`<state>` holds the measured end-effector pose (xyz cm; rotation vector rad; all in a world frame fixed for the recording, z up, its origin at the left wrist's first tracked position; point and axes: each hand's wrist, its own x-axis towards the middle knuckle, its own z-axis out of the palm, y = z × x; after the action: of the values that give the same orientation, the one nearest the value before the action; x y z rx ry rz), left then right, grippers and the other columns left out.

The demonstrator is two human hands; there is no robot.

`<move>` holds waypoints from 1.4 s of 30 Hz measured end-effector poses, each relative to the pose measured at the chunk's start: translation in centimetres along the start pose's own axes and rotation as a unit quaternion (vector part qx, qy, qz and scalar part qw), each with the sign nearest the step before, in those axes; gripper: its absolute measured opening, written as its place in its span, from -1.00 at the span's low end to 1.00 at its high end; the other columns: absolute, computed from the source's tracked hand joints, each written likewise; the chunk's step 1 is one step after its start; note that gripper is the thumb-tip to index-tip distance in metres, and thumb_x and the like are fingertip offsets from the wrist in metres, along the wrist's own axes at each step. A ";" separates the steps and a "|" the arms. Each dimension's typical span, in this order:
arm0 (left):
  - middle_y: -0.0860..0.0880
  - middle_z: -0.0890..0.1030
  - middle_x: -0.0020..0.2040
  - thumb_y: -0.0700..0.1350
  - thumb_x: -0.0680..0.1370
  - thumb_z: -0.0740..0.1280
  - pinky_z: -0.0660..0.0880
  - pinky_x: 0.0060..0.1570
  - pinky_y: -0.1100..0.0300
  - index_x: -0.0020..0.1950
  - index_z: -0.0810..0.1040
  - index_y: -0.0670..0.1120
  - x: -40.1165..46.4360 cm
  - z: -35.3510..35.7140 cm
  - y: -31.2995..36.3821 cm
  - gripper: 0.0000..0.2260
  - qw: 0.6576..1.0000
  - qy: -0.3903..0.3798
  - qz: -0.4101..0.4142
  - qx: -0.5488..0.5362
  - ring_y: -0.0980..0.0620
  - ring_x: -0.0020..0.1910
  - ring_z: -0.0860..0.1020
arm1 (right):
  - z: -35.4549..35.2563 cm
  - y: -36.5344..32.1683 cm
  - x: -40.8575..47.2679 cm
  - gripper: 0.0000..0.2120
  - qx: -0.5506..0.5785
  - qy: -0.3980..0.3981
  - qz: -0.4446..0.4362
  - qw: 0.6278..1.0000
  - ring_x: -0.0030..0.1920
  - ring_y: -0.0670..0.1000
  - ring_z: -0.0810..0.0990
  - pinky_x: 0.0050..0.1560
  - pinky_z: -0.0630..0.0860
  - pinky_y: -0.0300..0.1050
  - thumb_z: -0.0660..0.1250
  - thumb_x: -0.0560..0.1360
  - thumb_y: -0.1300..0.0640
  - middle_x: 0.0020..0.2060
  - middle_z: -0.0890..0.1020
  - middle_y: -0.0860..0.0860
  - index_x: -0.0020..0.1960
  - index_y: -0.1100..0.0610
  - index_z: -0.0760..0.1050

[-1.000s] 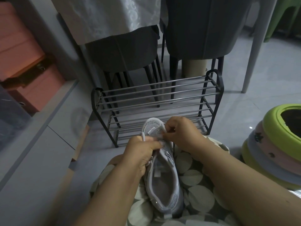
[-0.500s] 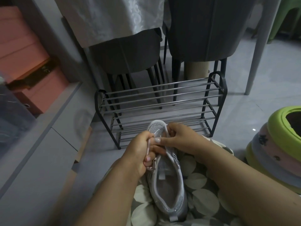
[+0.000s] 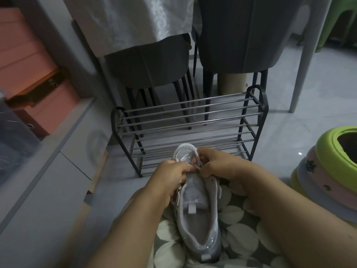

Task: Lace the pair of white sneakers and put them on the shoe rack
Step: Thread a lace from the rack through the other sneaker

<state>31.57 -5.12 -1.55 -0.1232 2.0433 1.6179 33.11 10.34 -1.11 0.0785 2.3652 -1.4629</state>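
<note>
One white sneaker (image 3: 197,215) lies on my lap, toe pointing away from me, heel near the bottom edge. My left hand (image 3: 171,177) grips the shoe's left side near the front eyelets and pinches the white lace (image 3: 196,163). My right hand (image 3: 216,164) pinches the same lace at the toe end, fingertips almost touching my left hand. The black metal shoe rack (image 3: 190,122) stands on the floor just beyond the shoe, with nothing on either tier. The second sneaker is not in view.
A floral cushion or cloth (image 3: 239,219) covers my lap. Two dark chairs (image 3: 237,35) and a table with a white cloth (image 3: 135,20) stand behind the rack. Grey cabinet (image 3: 38,180) and pink boxes (image 3: 29,60) at left. Stacked plastic stools (image 3: 332,167) at right.
Both hands have shifted slightly toward the toe of the sneaker and the lace is pulled across the front eyelets. More of the shoe's tongue and opening shows now.
</note>
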 end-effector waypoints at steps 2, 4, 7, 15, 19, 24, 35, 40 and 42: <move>-0.06 0.59 -0.47 -0.32 0.47 0.33 0.50 -0.43 0.27 -0.15 0.68 -0.19 0.2 0.2 -0.6 -0.86 0.998 0.022 0.050 0.036 0.05 -0.50 0.55 | -0.1 0.1 -0.1 -0.72 0.014 0.001 -0.003 1.000 -0.30 -0.07 0.47 -0.34 0.40 -0.26 0.32 0.30 0.31 -0.25 0.52 0.00 -0.03 0.07 0.47; -0.11 0.70 -0.27 -0.32 0.44 0.40 0.62 -0.12 0.10 -0.18 0.70 -0.11 0.6 0.4 -1.2 -0.86 0.992 0.037 0.086 0.085 -0.04 -0.24 0.67 | -0.2 0.2 -0.2 -0.73 0.027 -0.001 -0.008 1.000 -0.34 -0.10 0.46 -0.42 0.38 -0.34 0.32 0.27 0.30 -0.28 0.50 -0.02 -0.09 0.02 0.45; -0.06 0.71 -0.27 -0.25 0.37 0.51 0.62 0.00 -0.01 -0.29 0.70 0.01 0.9 0.4 -1.4 -0.85 0.986 0.053 0.106 0.116 -0.06 -0.18 0.68 | -0.4 0.5 -0.1 -0.71 0.035 -0.008 -0.010 0.999 -0.34 -0.10 0.45 -0.43 0.39 -0.37 0.30 0.34 0.40 -0.28 0.50 -0.01 -0.10 0.04 0.45; 0.02 0.68 -0.35 -0.15 0.30 0.58 0.63 -0.07 -0.02 -0.34 0.66 0.06 1.6 0.6 -1.7 -0.85 0.979 0.084 0.113 0.148 0.00 -0.26 0.67 | -0.6 0.8 0.2 -0.69 0.020 -0.015 -0.006 1.000 -0.31 -0.07 0.49 -0.34 0.43 -0.27 0.34 0.28 0.32 -0.25 0.53 0.01 -0.01 0.08 0.49; 0.05 0.66 -0.37 -0.15 0.32 0.57 0.63 -0.11 0.01 -0.36 0.64 0.07 1.6 0.9 -1.8 -0.84 0.975 0.102 0.121 0.155 0.02 -0.28 0.65 | -0.8 1.2 0.2 -0.66 0.003 -0.015 -0.008 1.000 -0.25 -0.03 0.48 -0.32 0.44 -0.29 0.31 0.36 0.41 -0.16 0.52 0.08 0.10 0.19 0.49; 0.06 0.64 -0.39 -0.16 0.32 0.58 0.62 -0.12 0.05 -0.36 0.63 0.06 1.7 0.7 -2.0 -0.82 0.972 0.108 0.130 0.167 0.04 -0.32 0.63 | -0.9 1.1 0.1 -0.64 0.003 -0.014 -0.020 1.000 -0.16 0.02 0.52 -0.16 0.47 -0.12 0.35 0.20 0.26 -0.11 0.55 0.13 0.00 0.12 0.53; -0.01 0.62 -0.27 -0.01 0.50 0.31 0.57 -0.16 0.07 -0.15 0.57 0.01 0.8 1.2 -1.3 -0.90 0.888 0.124 0.188 0.401 -0.03 -0.21 0.59 | -0.8 1.9 0.3 -0.65 0.078 -0.021 -0.031 0.996 -0.19 0.10 0.50 -0.19 0.45 0.01 0.29 0.09 0.29 -0.17 0.52 0.14 -0.14 0.07 0.56; -0.10 0.61 -0.32 -0.10 0.49 0.26 0.57 -0.21 0.00 -0.17 0.56 -0.12 0.4 0.6 -0.8 -0.87 0.901 0.086 0.179 0.386 -0.09 -0.29 0.58 | -1.2 1.7 0.0 -0.66 0.066 -0.034 -0.025 0.997 -0.22 0.01 0.48 -0.26 0.47 -0.16 0.32 0.13 0.30 -0.19 0.50 0.07 -0.10 0.11 0.48; -0.06 0.56 -0.41 -0.15 0.47 0.29 0.51 -0.35 0.09 -0.20 0.57 -0.14 0.1 0.0 -0.5 -0.89 0.925 0.067 0.167 0.334 -0.02 -0.42 0.51 | -1.3 1.7 0.0 -0.68 0.074 -0.030 -0.021 0.997 -0.24 -0.01 0.48 -0.29 0.47 -0.19 0.33 0.17 0.35 -0.19 0.49 0.06 -0.10 0.12 0.46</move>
<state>31.70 -5.25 -2.01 0.3871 2.7198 1.0054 33.13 12.25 -2.09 0.0213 2.2204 -1.6359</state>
